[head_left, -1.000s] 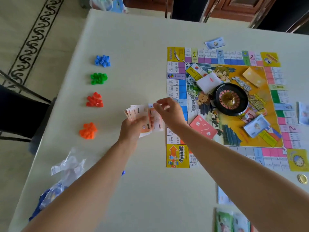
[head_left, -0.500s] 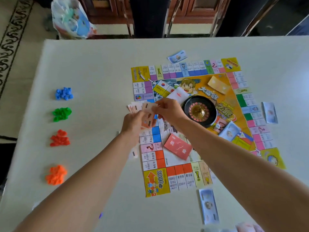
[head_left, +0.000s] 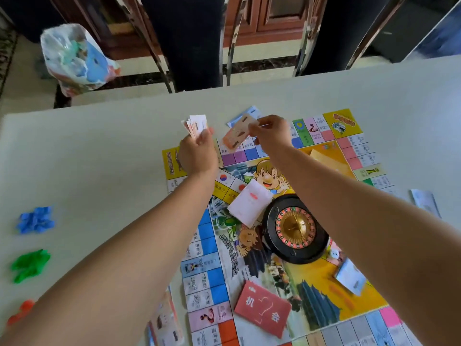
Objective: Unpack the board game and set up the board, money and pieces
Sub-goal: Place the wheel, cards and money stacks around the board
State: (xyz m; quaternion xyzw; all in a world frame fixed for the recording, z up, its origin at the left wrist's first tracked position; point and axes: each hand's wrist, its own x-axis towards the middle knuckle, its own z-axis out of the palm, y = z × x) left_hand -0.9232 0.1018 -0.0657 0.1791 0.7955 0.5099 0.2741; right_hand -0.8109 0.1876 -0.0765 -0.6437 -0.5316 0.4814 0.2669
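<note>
- My left hand (head_left: 197,156) grips a fanned stack of notes (head_left: 198,126), fingers curled round its near end, above the table (head_left: 99,158) just past the far left corner of the board (head_left: 324,278).
- My right hand (head_left: 272,136) pinches a single orange note (head_left: 237,137) between thumb and fingertips, over the board's far edge.
- I judge this step to be dealing that note to the far side, where a blue note (head_left: 245,115) lies at the board's edge.
- To do it well, I should carry the orange note clear past the squares and lay it flat by the blue one. I should let go only once it rests.
- The left grip should stay firm so the fan does not spill.
- Both forearms cross above the roulette wheel (head_left: 295,228) and white card deck (head_left: 250,203), so I should lift them on the way back.
- The table is pale, with blue pieces (head_left: 36,219) and green pieces (head_left: 30,264) in piles at the left and a red card deck (head_left: 263,312) near me.
- Dark chairs (head_left: 189,41) stand at the far side, and a plastic bag (head_left: 77,58) sits on the floor, far left.
</note>
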